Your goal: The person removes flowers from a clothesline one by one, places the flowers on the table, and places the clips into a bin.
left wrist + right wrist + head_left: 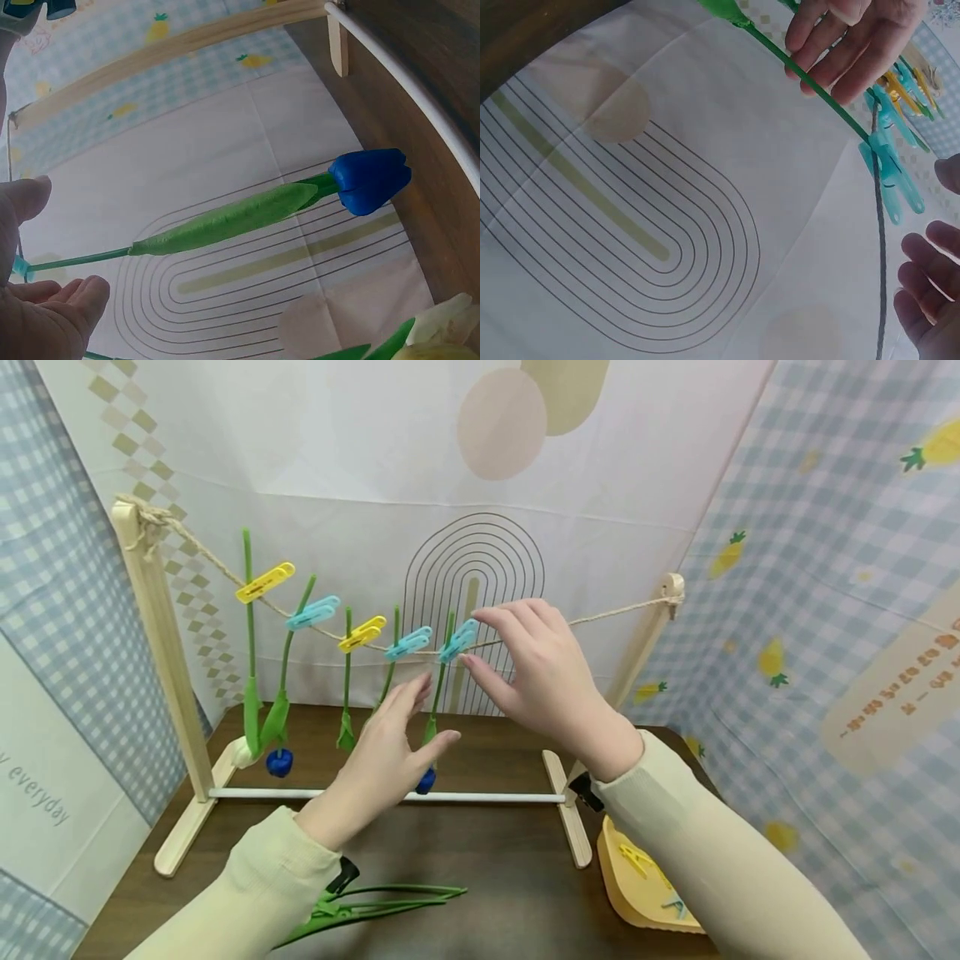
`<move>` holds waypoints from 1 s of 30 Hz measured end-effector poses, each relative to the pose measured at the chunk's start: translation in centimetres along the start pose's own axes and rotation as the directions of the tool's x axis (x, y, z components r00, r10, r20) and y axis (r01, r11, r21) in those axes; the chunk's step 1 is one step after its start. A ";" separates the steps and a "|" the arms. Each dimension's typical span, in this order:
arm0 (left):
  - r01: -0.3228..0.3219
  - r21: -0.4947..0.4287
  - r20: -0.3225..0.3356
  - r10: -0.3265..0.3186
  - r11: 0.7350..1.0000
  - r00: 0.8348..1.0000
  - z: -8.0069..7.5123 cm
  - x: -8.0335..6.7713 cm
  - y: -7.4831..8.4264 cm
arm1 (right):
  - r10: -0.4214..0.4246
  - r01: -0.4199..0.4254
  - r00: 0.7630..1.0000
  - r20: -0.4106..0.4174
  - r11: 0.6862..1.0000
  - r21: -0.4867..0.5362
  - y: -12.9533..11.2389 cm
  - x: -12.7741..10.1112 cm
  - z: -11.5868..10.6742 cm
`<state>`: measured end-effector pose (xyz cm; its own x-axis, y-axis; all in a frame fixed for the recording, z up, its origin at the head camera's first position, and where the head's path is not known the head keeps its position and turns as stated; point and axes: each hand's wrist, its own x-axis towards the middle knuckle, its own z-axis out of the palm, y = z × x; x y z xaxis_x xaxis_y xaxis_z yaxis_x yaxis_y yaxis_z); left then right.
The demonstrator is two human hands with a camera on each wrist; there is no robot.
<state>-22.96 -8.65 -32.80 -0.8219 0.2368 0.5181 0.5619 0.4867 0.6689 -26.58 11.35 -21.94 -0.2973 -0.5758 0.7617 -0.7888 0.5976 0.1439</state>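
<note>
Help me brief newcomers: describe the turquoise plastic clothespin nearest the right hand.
Find the pale wooden frame, then the tan twine rope between its posts. The turquoise plastic clothespin is near the right hand, rightmost of the rope's five clips.

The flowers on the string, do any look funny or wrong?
Yes, upside down: a blue flower dangles bloom-down from the string, its stem caught in a peg. Flowers usually point up. I see none broken.
</note>
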 end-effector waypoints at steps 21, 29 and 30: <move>-0.066 -0.032 -0.058 0.064 0.997 0.996 0.5 1.2 0.3 | 0.018 -0.013 0.998 0.055 0.996 -0.087 0.1 0.1 1.1; -0.091 -0.015 -0.139 0.088 0.996 0.986 0.8 1.6 0.2 | 0.031 -0.026 0.997 0.066 0.996 -0.082 0.0 -0.1 1.1; -0.100 -0.012 -0.147 0.097 0.995 0.984 0.8 1.6 0.2 | 0.033 -0.027 0.997 0.066 0.996 -0.081 0.0 -0.2 1.1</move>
<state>-24.21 -7.48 -32.26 -0.7407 0.1564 0.6534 0.6422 0.4506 0.6201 -27.09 10.86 -22.77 -0.3578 -0.5913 0.7227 -0.7342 0.6564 0.1735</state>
